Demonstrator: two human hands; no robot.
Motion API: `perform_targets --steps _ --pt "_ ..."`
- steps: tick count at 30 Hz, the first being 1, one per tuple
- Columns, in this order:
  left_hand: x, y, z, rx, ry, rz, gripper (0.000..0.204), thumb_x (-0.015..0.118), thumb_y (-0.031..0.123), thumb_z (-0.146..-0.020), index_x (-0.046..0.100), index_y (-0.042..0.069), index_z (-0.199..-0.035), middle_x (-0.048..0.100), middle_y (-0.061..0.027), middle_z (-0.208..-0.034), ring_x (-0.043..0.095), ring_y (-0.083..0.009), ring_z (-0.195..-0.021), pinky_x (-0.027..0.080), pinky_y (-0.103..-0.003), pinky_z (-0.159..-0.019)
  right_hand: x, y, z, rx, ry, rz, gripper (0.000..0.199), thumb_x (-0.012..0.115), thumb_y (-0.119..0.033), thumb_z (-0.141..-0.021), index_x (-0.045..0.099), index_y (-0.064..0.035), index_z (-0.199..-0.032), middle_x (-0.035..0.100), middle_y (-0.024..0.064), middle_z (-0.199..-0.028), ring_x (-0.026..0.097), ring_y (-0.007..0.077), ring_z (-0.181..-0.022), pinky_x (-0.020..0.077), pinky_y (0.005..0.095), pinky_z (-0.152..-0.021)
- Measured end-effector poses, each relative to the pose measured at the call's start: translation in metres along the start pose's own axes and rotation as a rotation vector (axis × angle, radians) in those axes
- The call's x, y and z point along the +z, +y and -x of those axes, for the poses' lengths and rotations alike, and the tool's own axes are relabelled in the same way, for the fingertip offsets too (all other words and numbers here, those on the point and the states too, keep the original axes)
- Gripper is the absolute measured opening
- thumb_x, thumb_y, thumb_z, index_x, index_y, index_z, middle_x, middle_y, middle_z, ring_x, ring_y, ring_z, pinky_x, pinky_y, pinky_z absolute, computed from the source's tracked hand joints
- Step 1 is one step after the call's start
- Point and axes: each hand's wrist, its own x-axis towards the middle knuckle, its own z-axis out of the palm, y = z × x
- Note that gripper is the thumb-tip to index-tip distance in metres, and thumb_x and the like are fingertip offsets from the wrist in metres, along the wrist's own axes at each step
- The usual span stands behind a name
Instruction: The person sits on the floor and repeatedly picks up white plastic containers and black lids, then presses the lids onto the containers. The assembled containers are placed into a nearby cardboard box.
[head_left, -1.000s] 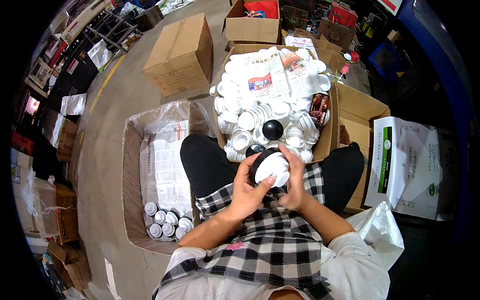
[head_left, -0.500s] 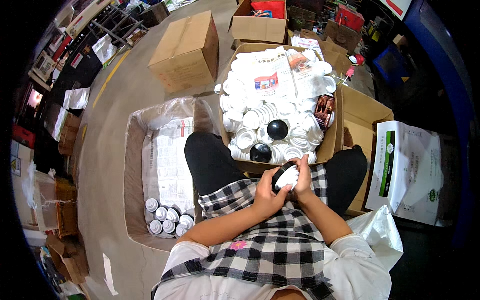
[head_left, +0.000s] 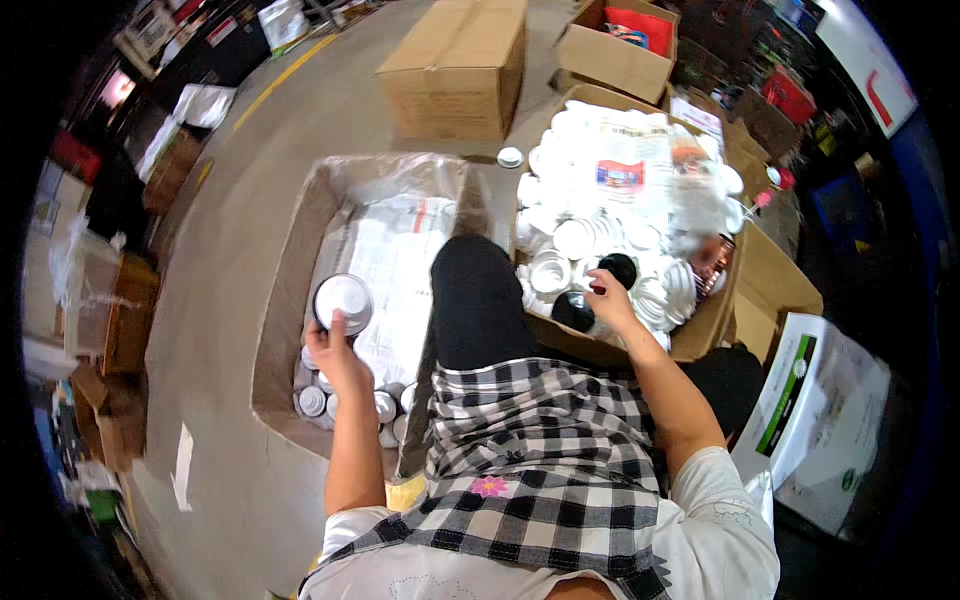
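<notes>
My left hand (head_left: 340, 352) pinches a round white stepped cap (head_left: 344, 298) with a dark rim over the open box on the left. Below it, similar white stepped caps (head_left: 312, 402) sit in the near end of that box. My right hand (head_left: 614, 303) is over the box of white pieces, its fingers bent and slightly apart at the edge of a black round piece (head_left: 620, 268). Whether they touch it cannot be made out. Another black round piece (head_left: 573, 312) lies just left of that hand, among white ring-shaped pieces (head_left: 575, 238).
The left box (head_left: 275, 345) has a plastic liner and newspaper inside. A sheet of newspaper (head_left: 640, 150) covers part of the white pieces. Beyond stand a closed carton (head_left: 450, 95) and an open carton (head_left: 615, 62). One white piece (head_left: 510, 157) is between the boxes. A white carton (head_left: 830, 410) stands at right.
My hands, together at my lap before on a black-and-white piece, have parted. The left has carried a cap over the left box; the right has reached to the black pieces. The view has shifted left.
</notes>
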Motion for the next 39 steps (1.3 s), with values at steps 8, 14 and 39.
perform_targets --steps 8,14,39 --pt "-0.164 -0.081 -0.018 -0.608 0.387 0.112 0.036 0.066 0.018 -0.077 0.048 0.006 -0.106 0.055 -0.0096 -0.102 0.055 -0.0202 -0.079 0.041 -0.03 -0.062 0.024 -0.012 -0.023 -0.246 -0.293 0.589 0.041 0.059 -0.003 -0.067 0.059 -0.013 -0.107 0.059 0.0186 -0.095 0.055 0.0354 -0.092 0.0446 0.0413 -0.079" --pt "-0.226 -0.118 -0.067 -0.226 0.854 -0.107 0.042 0.07 0.012 -0.073 0.049 -0.005 -0.105 0.056 -0.011 -0.097 0.052 -0.0182 -0.077 0.042 -0.032 -0.063 -0.011 -0.06 -0.015 -0.282 -0.267 0.364 0.021 0.059 0.007 -0.072 0.057 -0.001 -0.092 0.061 0.0155 -0.089 0.061 0.0277 -0.08 0.0455 0.03 -0.07" --pt "-0.205 -0.197 -0.103 -0.386 0.458 -1.161 0.028 0.051 0.008 -0.075 0.053 -0.006 -0.099 0.058 -0.0257 -0.099 0.058 -0.0385 -0.089 0.047 -0.042 -0.075 -0.083 -0.067 0.118 0.058 -0.021 0.055 0.022 0.053 0.003 -0.08 0.054 -0.0008 -0.102 0.056 0.0045 -0.094 0.052 0.0126 -0.083 0.04 0.0239 -0.075"
